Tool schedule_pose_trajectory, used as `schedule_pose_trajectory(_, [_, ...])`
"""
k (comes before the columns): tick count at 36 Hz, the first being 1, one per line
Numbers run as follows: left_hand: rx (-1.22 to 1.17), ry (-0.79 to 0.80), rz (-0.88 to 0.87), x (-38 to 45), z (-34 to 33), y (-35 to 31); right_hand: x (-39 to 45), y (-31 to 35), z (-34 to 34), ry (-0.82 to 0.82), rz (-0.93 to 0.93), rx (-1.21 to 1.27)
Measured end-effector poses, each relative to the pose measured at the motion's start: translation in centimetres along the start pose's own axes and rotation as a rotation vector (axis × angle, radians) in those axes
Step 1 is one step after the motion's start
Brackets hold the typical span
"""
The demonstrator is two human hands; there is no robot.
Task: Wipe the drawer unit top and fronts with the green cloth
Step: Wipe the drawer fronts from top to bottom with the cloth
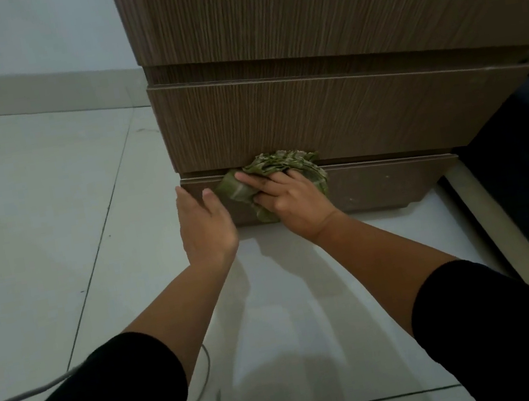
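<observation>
Pressing the bunched green cloth [273, 178] against the lowest drawer front [385, 181], the right hand [291, 201] grips it tightly. The left hand [204, 223] rests open beside it, holding nothing. Judging by this low position, the wiping seems nearly finished.

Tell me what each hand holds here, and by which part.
The right hand presses the bunched green cloth against the bottom drawer front, fingers spread over its middle. The left hand is open, holding nothing.

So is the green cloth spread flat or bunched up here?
Bunched up. The green cloth sits in crumpled folds under the right hand, pressed against the bottom drawer front.
</observation>
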State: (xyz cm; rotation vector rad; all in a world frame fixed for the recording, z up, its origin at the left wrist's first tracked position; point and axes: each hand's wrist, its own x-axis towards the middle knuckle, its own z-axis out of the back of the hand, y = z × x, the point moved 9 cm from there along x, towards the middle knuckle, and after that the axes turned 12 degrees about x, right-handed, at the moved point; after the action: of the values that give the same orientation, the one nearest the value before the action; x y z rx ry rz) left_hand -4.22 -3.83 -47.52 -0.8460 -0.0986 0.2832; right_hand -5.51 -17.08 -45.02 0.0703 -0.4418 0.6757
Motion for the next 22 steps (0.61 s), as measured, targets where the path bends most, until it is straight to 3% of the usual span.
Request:
schedule_pose_trajectory(8, [0.536, 0.038, -0.331, -2.7, -1.7, -3.8, -4.1, -4.0, 2.1, -0.011, -0.111, -0.009])
schedule_pose_trajectory(13, [0.628, 0.127, -0.459, -3.5, -3.5, -5.5, -6.9, -6.8, 3.6, 0.004, -0.236, 0.036])
schedule_pose_trajectory(22, [0.659, 0.101, -0.456, -3.7, -4.2, -6.2, -11.9, -11.1, 6.8, -0.078, -0.401, 0.111])
